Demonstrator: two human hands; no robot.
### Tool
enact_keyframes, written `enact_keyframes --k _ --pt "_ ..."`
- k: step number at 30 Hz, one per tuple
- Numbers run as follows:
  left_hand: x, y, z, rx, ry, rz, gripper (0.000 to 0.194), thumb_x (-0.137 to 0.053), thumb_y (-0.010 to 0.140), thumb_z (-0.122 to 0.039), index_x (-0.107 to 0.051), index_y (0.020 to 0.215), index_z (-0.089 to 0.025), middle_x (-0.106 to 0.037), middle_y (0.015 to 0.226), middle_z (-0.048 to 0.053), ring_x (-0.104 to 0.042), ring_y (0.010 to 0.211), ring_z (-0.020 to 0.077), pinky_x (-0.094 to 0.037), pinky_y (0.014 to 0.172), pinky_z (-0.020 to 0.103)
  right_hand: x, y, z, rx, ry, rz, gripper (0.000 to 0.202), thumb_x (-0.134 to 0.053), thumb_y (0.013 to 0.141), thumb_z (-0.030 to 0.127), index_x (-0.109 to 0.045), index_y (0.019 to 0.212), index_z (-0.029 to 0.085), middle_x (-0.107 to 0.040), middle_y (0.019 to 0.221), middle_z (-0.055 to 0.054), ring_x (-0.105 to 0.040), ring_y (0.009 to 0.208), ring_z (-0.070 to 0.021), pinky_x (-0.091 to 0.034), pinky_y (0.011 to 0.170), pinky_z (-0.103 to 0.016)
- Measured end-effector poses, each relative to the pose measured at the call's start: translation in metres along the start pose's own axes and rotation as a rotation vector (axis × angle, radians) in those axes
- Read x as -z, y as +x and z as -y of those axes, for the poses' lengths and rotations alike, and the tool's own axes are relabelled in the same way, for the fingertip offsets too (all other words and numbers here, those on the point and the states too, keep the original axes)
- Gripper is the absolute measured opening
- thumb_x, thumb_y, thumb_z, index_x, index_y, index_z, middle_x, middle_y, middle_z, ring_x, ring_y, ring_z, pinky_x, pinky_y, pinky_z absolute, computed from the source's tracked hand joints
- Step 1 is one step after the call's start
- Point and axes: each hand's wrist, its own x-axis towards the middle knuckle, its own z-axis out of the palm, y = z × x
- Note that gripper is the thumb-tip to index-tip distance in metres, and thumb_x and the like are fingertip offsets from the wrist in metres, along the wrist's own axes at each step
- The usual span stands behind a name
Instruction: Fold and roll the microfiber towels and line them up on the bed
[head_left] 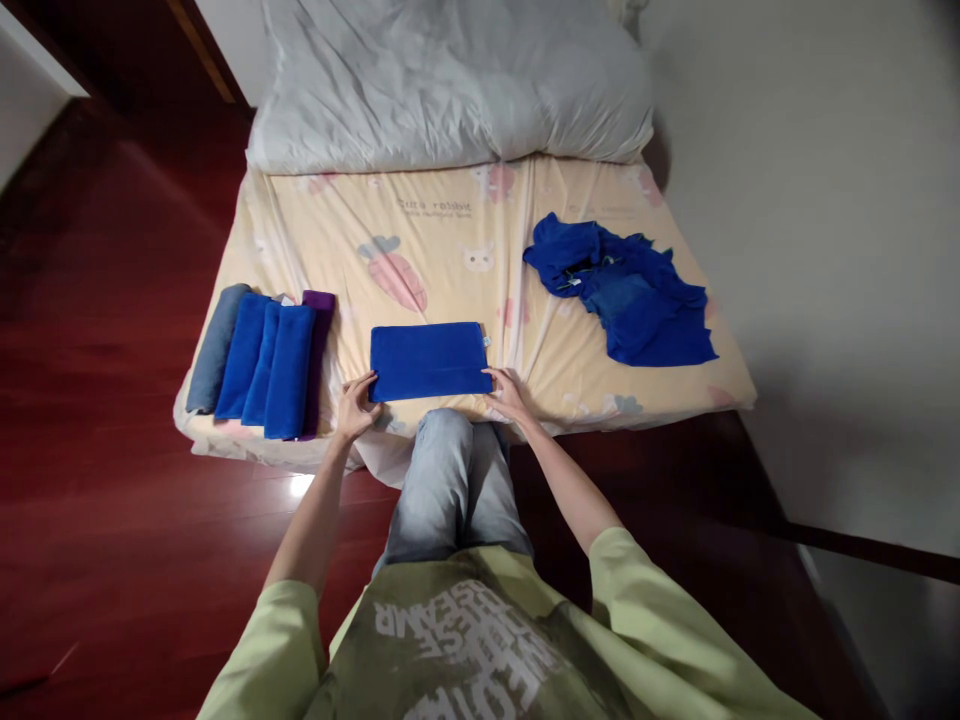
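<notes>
A blue cloth (429, 360), folded into a flat rectangle with a small white tag at its right edge, lies on the bed near the front edge. My left hand (357, 405) pinches its lower left corner. At the lower right corner, my right hand (505, 393) grips the cloth between thumb and fingers. Several rolled or folded cloths lie side by side at the left: a grey-blue one (218, 348), blue ones (289, 370) and a purple one (319, 345). A loose crumpled pile of blue cloths (637, 300) rests on the right.
The bed (450, 270) has a pale yellow sheet printed with carrots and rabbits. A bunched white-grey quilt (457, 90) covers its far end. A wall (810, 250) stands at the right, and dark red floor (97, 400) shows at the left.
</notes>
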Motion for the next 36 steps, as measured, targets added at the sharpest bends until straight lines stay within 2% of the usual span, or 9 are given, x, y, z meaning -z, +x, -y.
enact_keyframes --k 5,9,14,18,22,25,27,33,36 --pt "-0.003 0.001 0.002 0.002 -0.01 -0.052 0.054 -0.061 0.076 -0.029 -0.069 0.129 -0.02 -0.066 0.143 0.011 -0.061 0.133 0.0296 -0.04 0.118 0.051 -0.002 0.003 -0.001 -0.022 0.029 -0.015 0.056 -0.062 0.079 0.015 -0.07 0.134 0.022 -0.061 0.12 -0.01 -0.059 0.092 -0.0198 -0.057 0.086 -0.035" --pt "-0.005 0.002 0.001 0.037 -0.068 -0.086 0.039 -0.06 0.089 -0.039 -0.071 0.121 -0.021 -0.07 0.137 0.011 -0.064 0.13 0.0284 -0.042 0.116 0.05 -0.003 0.005 -0.006 -0.033 0.028 -0.035 0.057 -0.055 0.079 0.012 -0.071 0.133 0.022 -0.063 0.119 -0.01 -0.058 0.085 -0.0186 -0.056 0.08 -0.035" --pt "-0.005 -0.001 -0.003 0.137 -0.131 -0.142 0.032 -0.06 0.095 -0.048 -0.073 0.11 -0.023 -0.074 0.128 0.01 -0.062 0.127 0.0271 -0.048 0.11 0.046 -0.002 0.008 -0.009 -0.054 0.086 -0.127 0.032 -0.06 0.082 0.02 -0.079 0.107 0.021 -0.064 0.127 -0.012 -0.063 0.108 -0.0234 -0.056 0.089 -0.036" --pt "-0.004 -0.003 -0.003 0.223 -0.152 -0.161 0.037 -0.061 0.095 -0.051 -0.073 0.114 -0.021 -0.075 0.117 0.011 -0.064 0.112 0.0259 -0.053 0.094 0.039 0.0 0.011 -0.009 -0.07 0.174 -0.144 0.019 -0.065 0.083 0.034 -0.073 0.078 0.018 -0.066 0.136 -0.017 -0.065 0.111 -0.0268 -0.055 0.089 -0.039" --pt "-0.005 -0.003 -0.001 0.306 -0.124 -0.174 0.039 -0.062 0.092 -0.055 -0.073 0.105 -0.02 -0.071 0.093 0.008 -0.063 0.086 0.0221 -0.051 0.075 0.033 -0.001 0.012 -0.007 -0.087 0.255 -0.154 0.028 -0.066 0.084 0.045 -0.07 0.071 0.021 -0.075 0.117 -0.014 -0.066 0.116 -0.0276 -0.053 0.096 -0.039" --pt "-0.006 -0.002 0.001 0.295 -0.128 -0.174 0.037 -0.059 0.094 -0.055 -0.071 0.099 -0.02 -0.066 0.083 0.005 -0.059 0.078 0.0196 -0.047 0.07 0.031 -0.003 0.011 -0.008 -0.183 0.261 -0.18 0.035 -0.068 0.081 0.056 -0.072 0.077 0.021 -0.075 0.087 -0.007 -0.068 0.09 -0.025 -0.055 0.081 -0.036" --pt "-0.006 -0.002 0.001 0.303 -0.145 -0.175 0.037 -0.056 0.094 -0.055 -0.069 0.098 -0.02 -0.064 0.081 0.004 -0.057 0.075 0.0182 -0.045 0.068 0.03 -0.004 0.011 -0.01 -0.211 0.248 -0.198 0.04 -0.067 0.079 0.06 -0.072 0.077 0.021 -0.072 0.078 -0.005 -0.065 0.079 -0.0228 -0.053 0.073 -0.034" --pt "-0.006 -0.003 0.002 0.337 -0.172 -0.183 0.039 -0.055 0.095 -0.056 -0.067 0.098 -0.019 -0.068 0.086 0.004 -0.062 0.078 0.0191 -0.048 0.073 0.031 -0.004 0.011 -0.009 -0.232 0.246 -0.188 0.046 -0.065 0.076 0.067 -0.063 0.066 0.022 -0.064 0.068 -0.002 -0.057 0.07 -0.0197 -0.048 0.067 -0.032" --pt "-0.006 -0.004 0.001 0.344 -0.159 -0.186 0.04 -0.057 0.094 -0.057 -0.068 0.103 -0.019 -0.071 0.092 0.005 -0.066 0.085 0.021 -0.05 0.078 0.033 -0.002 0.008 -0.005 -0.253 0.285 -0.146 0.048 -0.063 0.08 0.068 -0.071 0.08 0.021 -0.071 0.08 -0.004 -0.062 0.079 -0.0215 -0.05 0.074 -0.033"
